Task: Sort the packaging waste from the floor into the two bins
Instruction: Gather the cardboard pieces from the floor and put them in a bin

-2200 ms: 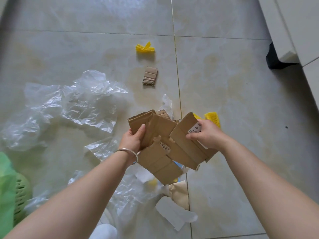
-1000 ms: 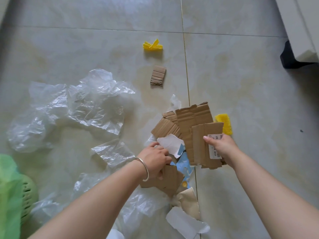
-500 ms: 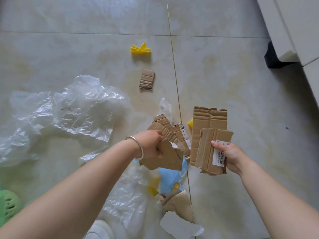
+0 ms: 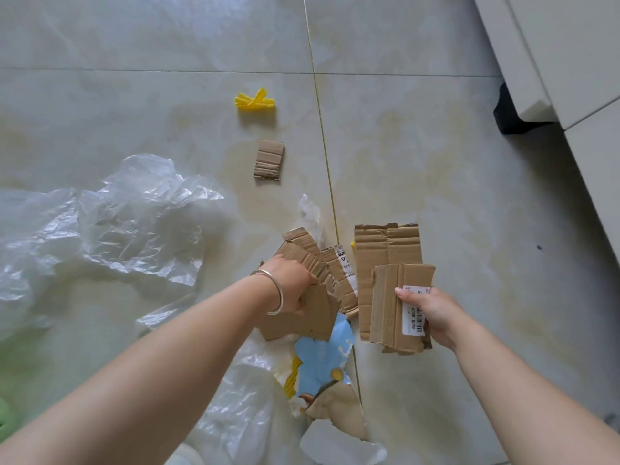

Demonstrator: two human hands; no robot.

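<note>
Closest to me there's white paper [image 4: 339, 446], a blue printed scrap [image 4: 323, 360] and clear plastic film [image 4: 235, 421] on the floor [image 4: 469, 196]. A green bin edge [image 4: 5, 417] peeks in far left; I can't see what's in it. My right hand [image 4: 432, 318] grips a labelled cardboard stack [image 4: 389, 290]; my left hand [image 4: 292, 286] fingers clasp more cardboard pieces [image 4: 302, 320]. Further out: crumpled plastic sheet [image 4: 127, 216], small cardboard piece [image 4: 269, 159], yellow strips [image 4: 255, 102].

Torn brown cardboard pieces [image 4: 389, 260] stand fanned near the middle – some bearing white barcode labels. Farther off lie a small corrugated scrap [image 4: 269, 159] and yellow strips [image 4: 255, 102]. Crumpled clear plastic film [image 4: 134, 216] spreads left – blue printed paper [image 4: 322, 360] lies near.
</note>
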